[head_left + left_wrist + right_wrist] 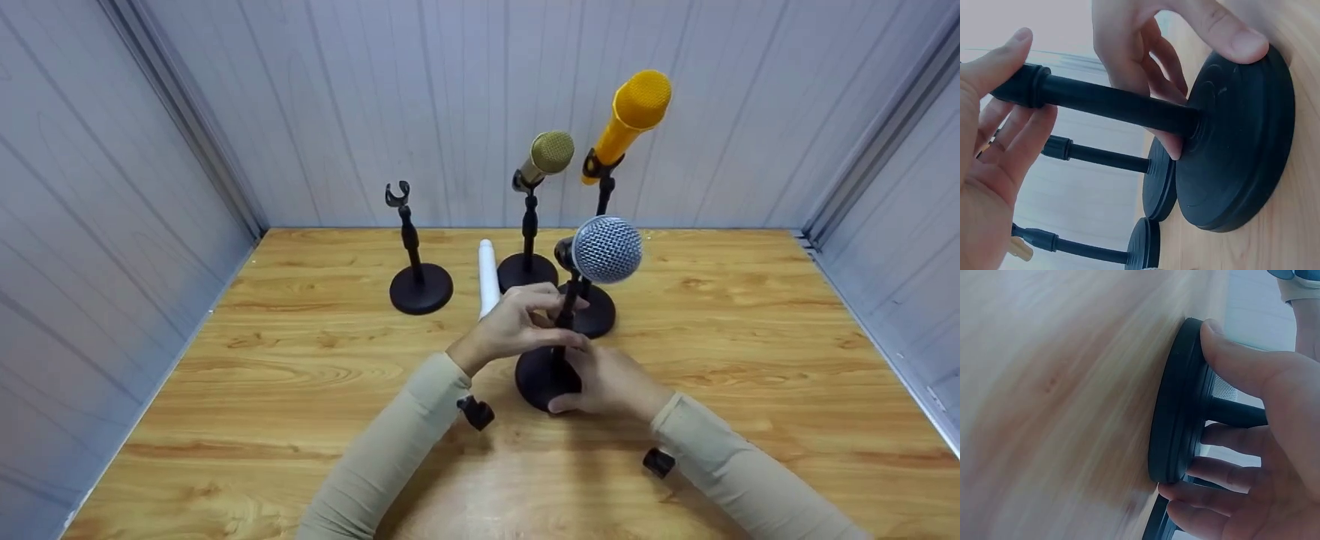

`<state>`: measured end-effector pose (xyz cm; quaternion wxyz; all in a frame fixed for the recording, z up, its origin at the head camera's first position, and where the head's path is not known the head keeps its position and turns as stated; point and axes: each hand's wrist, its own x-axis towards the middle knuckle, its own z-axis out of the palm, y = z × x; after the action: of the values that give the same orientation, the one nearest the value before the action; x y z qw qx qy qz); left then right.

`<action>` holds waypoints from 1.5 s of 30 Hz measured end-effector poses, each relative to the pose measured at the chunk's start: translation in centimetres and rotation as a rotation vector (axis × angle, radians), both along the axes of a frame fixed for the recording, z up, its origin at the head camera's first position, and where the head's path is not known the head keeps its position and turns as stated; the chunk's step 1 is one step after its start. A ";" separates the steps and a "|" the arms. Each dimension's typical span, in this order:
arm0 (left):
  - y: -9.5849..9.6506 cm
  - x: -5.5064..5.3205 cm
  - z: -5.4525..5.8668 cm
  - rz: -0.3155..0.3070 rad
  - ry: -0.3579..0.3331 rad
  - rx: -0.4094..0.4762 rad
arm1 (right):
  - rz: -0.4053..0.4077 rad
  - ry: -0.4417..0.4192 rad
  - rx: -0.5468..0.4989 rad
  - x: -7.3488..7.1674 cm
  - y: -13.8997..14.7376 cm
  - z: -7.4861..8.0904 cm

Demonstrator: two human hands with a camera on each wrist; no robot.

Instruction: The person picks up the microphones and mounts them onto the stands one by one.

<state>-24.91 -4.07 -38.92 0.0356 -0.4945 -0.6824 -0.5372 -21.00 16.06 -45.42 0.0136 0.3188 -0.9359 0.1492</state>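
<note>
A microphone with a silver mesh head [607, 249] sits in the clip of a black desk stand, whose round base [544, 380] is close over the table or on it. My left hand [517, 322] pinches the stand's pole at its thick collar [1024, 85], thumb on one side and fingers on the other. Lower down, my right hand [613, 381] grips the round base, its thumb [1224, 354] on the rim and its fingers spread past the pole to the other side. The microphone's handle is mostly hidden behind its head.
Behind stand a gold microphone [552, 154] and a yellow microphone [637, 105], each in a black stand. Another stand [420, 289] at the left has a bare clip. A white stick-like object [487, 274] lies beside my left hand. Panelled walls [465, 112] enclose the table.
</note>
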 end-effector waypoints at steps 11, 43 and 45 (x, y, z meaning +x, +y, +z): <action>-1.2 -1.3 -1.4 -0.067 -0.047 -0.164 | -0.031 -0.025 -0.017 0.0 -0.1 0.0; -0.9 -0.6 -0.5 0.137 0.066 -0.299 | -0.029 -0.023 -0.039 -0.1 0.1 0.1; -0.8 -0.7 -0.7 0.144 0.083 -0.281 | -0.029 -0.027 -0.037 -0.1 0.1 0.1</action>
<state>-25.61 -4.89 -39.60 0.0327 -0.4661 -0.7825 -0.4115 -21.09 16.21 -45.34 0.0092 0.3027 -0.9377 0.1705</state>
